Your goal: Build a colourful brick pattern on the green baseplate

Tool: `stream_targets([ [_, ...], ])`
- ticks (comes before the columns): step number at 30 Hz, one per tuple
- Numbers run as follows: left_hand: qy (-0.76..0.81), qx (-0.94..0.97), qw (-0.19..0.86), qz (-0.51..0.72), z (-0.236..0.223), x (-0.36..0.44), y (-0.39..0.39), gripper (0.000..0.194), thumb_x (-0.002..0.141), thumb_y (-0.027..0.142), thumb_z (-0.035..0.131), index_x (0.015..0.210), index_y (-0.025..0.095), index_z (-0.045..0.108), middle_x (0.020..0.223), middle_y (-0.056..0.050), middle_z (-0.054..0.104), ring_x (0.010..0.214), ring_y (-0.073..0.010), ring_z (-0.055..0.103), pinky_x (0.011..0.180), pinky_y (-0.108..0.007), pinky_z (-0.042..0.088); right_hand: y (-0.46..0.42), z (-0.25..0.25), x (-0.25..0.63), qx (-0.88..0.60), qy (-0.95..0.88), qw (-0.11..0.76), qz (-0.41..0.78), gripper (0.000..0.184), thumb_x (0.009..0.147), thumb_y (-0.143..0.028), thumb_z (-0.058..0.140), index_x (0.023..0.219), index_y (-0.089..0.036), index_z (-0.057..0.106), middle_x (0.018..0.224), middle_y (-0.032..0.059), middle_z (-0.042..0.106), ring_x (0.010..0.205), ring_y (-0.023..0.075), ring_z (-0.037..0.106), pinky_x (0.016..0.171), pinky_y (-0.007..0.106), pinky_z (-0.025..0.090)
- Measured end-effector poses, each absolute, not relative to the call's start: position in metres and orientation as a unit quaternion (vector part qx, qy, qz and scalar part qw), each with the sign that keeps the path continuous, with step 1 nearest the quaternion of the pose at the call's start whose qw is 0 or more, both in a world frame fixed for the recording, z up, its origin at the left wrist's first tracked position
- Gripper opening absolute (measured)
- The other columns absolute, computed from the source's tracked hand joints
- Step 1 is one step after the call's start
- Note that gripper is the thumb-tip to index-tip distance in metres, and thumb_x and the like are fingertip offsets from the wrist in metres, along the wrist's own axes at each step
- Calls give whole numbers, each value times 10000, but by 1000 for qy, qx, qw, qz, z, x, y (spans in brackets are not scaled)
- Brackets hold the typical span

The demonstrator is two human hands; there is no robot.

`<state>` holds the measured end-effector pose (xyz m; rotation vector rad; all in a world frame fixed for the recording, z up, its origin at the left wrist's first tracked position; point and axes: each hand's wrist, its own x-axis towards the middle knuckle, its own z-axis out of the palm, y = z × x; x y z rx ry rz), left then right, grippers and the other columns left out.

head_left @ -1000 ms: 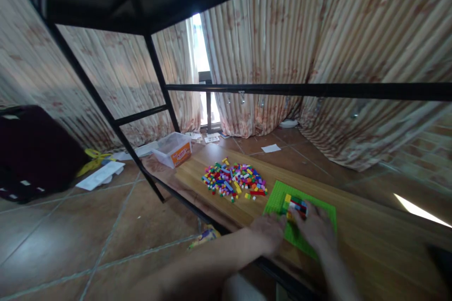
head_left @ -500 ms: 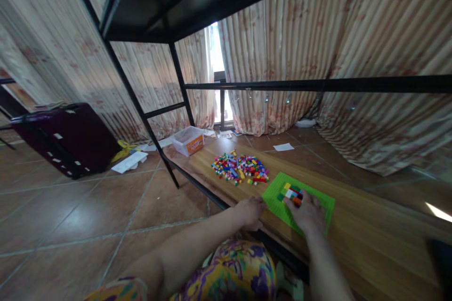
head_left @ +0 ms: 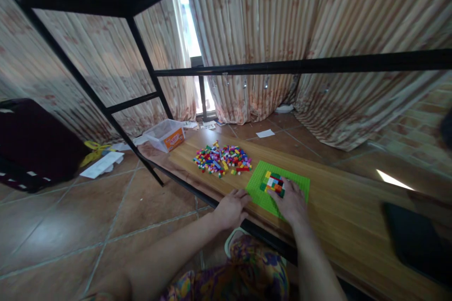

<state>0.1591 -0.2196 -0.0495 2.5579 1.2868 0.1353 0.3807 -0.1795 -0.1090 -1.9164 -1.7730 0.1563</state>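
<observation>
A green studded baseplate (head_left: 259, 183) lies on the wooden tabletop, bearing a small block of multicoloured building bricks (head_left: 271, 181). My right hand (head_left: 292, 201) is over the plate's right part, thumb and fingers closed round the near right side of these bricks. Its palm hides part of the plate and whatever small piece may be in the fingertips. At the plate's left corner, my left hand (head_left: 231, 209) rests on the table's front edge, fingers stretched out and holding nothing. Beyond it spreads a heap of loose bricks (head_left: 222, 159).
A clear plastic box (head_left: 164, 135) with an orange label stands at the table's far left end. A dark flat object (head_left: 413, 240) lies at the right. Black metal bars (head_left: 300, 65) cross behind and above the table. A dark suitcase (head_left: 35, 146) stands on the tiled floor.
The view has swung to the right, so everything appears further left. My left hand's fingers look more stretched out. My right hand stays at the bricks on the plate.
</observation>
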Motion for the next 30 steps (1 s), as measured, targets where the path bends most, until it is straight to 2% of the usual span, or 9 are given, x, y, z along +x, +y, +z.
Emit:
stream_targets([
  [6, 382, 901, 173, 110, -55, 141, -208, 390, 866, 196, 520, 1256, 188, 539, 1281, -87, 554, 1178, -198, 494, 1051, -377, 393, -179, -108, 386, -710, -644, 273, 82, 698, 790, -609, 520, 1335, -176, 468, 1300, 153, 530, 1207, 317, 469, 996, 467, 362],
  [14, 370, 871, 265, 187, -65, 131, -193, 331, 893, 205, 490, 1213, 190, 572, 1219, -74, 593, 1149, -182, 533, 1014, -337, 441, -184, -109, 390, -714, -632, 291, 81, 697, 776, -650, 535, 1314, -208, 511, 1314, 124, 537, 1204, 294, 488, 1013, 450, 389],
  [17, 374, 862, 259, 224, -65, 129, -178, 344, 895, 205, 482, 1231, 175, 550, 1242, -81, 575, 1152, -171, 528, 1011, -315, 441, -185, -109, 390, -713, -632, 295, 72, 687, 768, -649, 548, 1301, -217, 525, 1310, 115, 542, 1192, 281, 502, 1017, 438, 392],
  [22, 401, 871, 160, 236, -66, 123, -138, 439, 863, 191, 523, 1300, 162, 497, 1335, -113, 507, 1246, -231, 438, 1091, -433, 344, -187, -110, 390, -727, -618, 292, 65, 685, 772, -657, 540, 1282, -199, 531, 1292, 120, 555, 1183, 280, 518, 1019, 434, 400],
  [26, 416, 881, 94, 205, -69, 133, -104, 603, 833, 339, 615, 1387, 202, 421, 1468, -148, 374, 1347, -333, 310, 1089, -605, 256, -186, -115, 390, -731, -611, 302, 38, 663, 781, -680, 516, 1233, -196, 560, 1231, 125, 586, 1144, 286, 544, 998, 439, 427],
  [30, 348, 920, 70, 170, -73, 161, -79, 579, 856, 444, 584, 1375, 233, 441, 1497, -136, 345, 1392, -330, 237, 1090, -673, 169, -187, -120, 393, -731, -612, 300, 29, 652, 789, -688, 499, 1217, -202, 570, 1191, 125, 603, 1095, 285, 572, 975, 444, 448],
])
